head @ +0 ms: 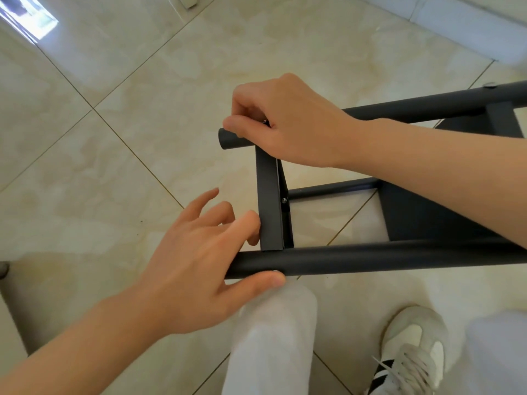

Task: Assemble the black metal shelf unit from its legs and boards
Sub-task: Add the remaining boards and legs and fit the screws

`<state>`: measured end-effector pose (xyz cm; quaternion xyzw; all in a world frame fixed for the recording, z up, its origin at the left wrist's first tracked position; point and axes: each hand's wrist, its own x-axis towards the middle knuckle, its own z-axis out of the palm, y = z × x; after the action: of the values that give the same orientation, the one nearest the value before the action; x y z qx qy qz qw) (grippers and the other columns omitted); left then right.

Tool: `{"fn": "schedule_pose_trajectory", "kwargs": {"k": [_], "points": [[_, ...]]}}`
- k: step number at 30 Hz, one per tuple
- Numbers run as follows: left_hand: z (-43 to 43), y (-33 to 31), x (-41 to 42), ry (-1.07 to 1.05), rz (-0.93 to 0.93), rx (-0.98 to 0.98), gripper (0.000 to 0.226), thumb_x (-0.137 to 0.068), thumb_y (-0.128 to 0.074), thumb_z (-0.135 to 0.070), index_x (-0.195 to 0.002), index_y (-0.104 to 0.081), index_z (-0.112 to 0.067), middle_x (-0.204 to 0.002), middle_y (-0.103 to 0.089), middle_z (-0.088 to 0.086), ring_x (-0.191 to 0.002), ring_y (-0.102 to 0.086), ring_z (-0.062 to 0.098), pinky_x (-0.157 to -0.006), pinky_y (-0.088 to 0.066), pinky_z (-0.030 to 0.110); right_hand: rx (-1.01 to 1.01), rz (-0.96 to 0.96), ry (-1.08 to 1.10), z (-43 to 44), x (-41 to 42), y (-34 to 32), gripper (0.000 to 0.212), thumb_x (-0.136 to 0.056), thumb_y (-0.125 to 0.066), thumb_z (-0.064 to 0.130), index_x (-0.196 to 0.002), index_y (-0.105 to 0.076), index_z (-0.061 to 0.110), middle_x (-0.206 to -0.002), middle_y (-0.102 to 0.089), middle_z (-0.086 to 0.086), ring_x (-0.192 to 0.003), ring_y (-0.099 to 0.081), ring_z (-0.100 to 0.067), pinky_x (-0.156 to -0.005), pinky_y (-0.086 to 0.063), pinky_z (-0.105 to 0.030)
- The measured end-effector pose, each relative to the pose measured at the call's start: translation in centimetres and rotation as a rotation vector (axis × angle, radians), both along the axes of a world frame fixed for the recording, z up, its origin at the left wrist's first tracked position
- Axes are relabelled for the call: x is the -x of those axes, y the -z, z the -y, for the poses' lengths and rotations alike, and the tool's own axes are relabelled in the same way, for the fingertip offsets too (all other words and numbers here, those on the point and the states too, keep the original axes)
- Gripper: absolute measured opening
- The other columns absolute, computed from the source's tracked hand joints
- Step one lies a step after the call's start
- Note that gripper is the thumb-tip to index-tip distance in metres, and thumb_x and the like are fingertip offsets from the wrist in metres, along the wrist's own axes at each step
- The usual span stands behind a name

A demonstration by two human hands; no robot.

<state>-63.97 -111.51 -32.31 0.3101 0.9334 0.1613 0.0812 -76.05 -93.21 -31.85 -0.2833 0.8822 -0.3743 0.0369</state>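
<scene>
The black metal shelf unit lies on its side over the tiled floor. A near round leg [370, 256] runs left to right, a far leg [427, 104] runs parallel above it, and a third leg [333, 188] shows lower between them. A black board edge [269, 201] spans the near and far legs at their left ends. A second board [422, 212] sits further right. My left hand [199, 258] rests its thumb under the near leg's end, fingers against the board edge. My right hand [285, 121] pinches a small dark screw at the far leg's end.
Beige glossy floor tiles [128, 81] lie all around. My knee in white trousers [273, 337] is below the near leg, and a white sneaker [413, 352] at lower right. A white baseboard [456, 27] runs along the upper right.
</scene>
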Motion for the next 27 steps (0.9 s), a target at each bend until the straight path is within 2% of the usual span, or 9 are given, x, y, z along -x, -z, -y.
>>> {"fn": "schedule_pose_trajectory", "kwargs": {"k": [7,8,11,12,15,18,20,23,27], "points": [[0.4,1.0,0.2,-0.039,0.062,-0.096,0.038,-0.089,-0.039,-0.076,-0.091,-0.035,-0.039,-0.066,-0.04,-0.013,-0.074,-0.039,-0.001,-0.115,-0.031,0.055,-0.024,-0.012,0.013,-0.1,-0.4,0.2,0.028,-0.099,-0.053,0.03,-0.088,-0.064,0.007,-0.067,-0.059,0.003,-0.057,-0.047,-0.011,-0.059,-0.034,-0.016],[0.4,1.1,0.2,-0.043,0.052,-0.101,0.039,-0.089,-0.04,-0.076,-0.091,-0.037,-0.037,-0.07,-0.04,-0.014,-0.075,-0.039,0.003,-0.113,-0.034,0.054,-0.029,-0.015,0.015,-0.1,-0.5,0.2,0.028,-0.099,-0.053,0.031,-0.088,-0.064,0.007,-0.068,-0.061,0.003,-0.057,-0.047,-0.012,-0.059,-0.034,-0.017],[0.3,1.1,0.3,-0.043,-0.006,-0.102,0.051,-0.09,-0.042,-0.074,-0.087,-0.048,-0.023,-0.092,-0.045,-0.01,-0.081,-0.036,0.017,-0.087,-0.038,0.043,-0.04,-0.009,0.017,-0.2,-0.5,0.2,0.028,-0.099,-0.053,0.031,-0.088,-0.064,0.008,-0.068,-0.061,0.002,-0.057,-0.047,-0.012,-0.059,-0.034,-0.018],[0.4,1.2,0.3,-0.047,-0.023,-0.104,0.053,-0.09,-0.042,-0.074,-0.087,-0.05,-0.021,-0.101,-0.047,-0.008,-0.084,-0.036,0.018,-0.086,-0.038,0.043,-0.042,-0.007,0.016,-0.2,-0.6,0.2,0.028,-0.099,-0.053,0.031,-0.088,-0.064,0.008,-0.068,-0.061,0.002,-0.056,-0.047,-0.012,-0.059,-0.034,-0.019],[0.3,1.6,-0.1,-0.061,-0.07,-0.116,0.049,-0.09,-0.041,-0.074,-0.09,-0.046,-0.025,-0.121,-0.046,-0.003,-0.102,-0.044,0.021,-0.106,-0.032,0.062,-0.036,-0.012,0.02,-0.1,-0.5,0.2,0.028,-0.099,-0.052,0.031,-0.087,-0.064,0.008,-0.069,-0.062,0.002,-0.056,-0.047,-0.011,-0.06,-0.035,-0.019],[0.0,2.1,-0.5,-0.111,-0.066,-0.2,0.05,-0.089,-0.042,-0.075,-0.1,-0.044,-0.026,-0.139,-0.04,-0.004,-0.131,-0.044,0.023,-0.111,-0.025,0.069,-0.023,-0.008,0.02,-0.2,-0.5,0.1,0.028,-0.099,-0.052,0.031,-0.087,-0.064,0.009,-0.068,-0.062,0.001,-0.057,-0.048,-0.012,-0.06,-0.036,-0.02],[-0.1,2.4,-0.6,-0.107,-0.051,-0.263,0.058,-0.089,-0.044,-0.073,-0.121,-0.045,-0.025,-0.154,-0.034,-0.004,-0.149,-0.029,0.024,-0.114,-0.021,0.07,-0.029,-0.008,0.018,-0.1,-0.5,0.2,0.028,-0.099,-0.052,0.031,-0.087,-0.064,0.009,-0.068,-0.063,0.001,-0.057,-0.048,-0.013,-0.06,-0.036,-0.021],[0.0,2.7,-0.6,-0.015,-0.092,-0.23,0.072,-0.096,-0.043,-0.065,-0.148,-0.041,-0.016,-0.162,-0.034,0.002,-0.154,-0.019,0.028,-0.12,-0.011,0.067,-0.024,-0.002,0.023,-0.2,-0.5,0.2,0.028,-0.099,-0.051,0.031,-0.088,-0.065,0.009,-0.066,-0.061,0.004,-0.055,-0.048,-0.01,-0.06,-0.036,-0.018],[-0.2,3.0,-1.5,0.013,-0.051,-0.299,0.068,-0.099,-0.049,-0.055,-0.149,-0.039,-0.01,-0.159,-0.037,0.007,-0.152,-0.023,0.03,-0.124,-0.012,0.055,-0.026,0.016,-0.005,0.2,-1.0,0.1,0.027,-0.1,-0.051,0.032,-0.087,-0.063,0.011,-0.06,-0.053,0.01,-0.054,-0.048,-0.008,-0.058,-0.035,-0.017]]}}
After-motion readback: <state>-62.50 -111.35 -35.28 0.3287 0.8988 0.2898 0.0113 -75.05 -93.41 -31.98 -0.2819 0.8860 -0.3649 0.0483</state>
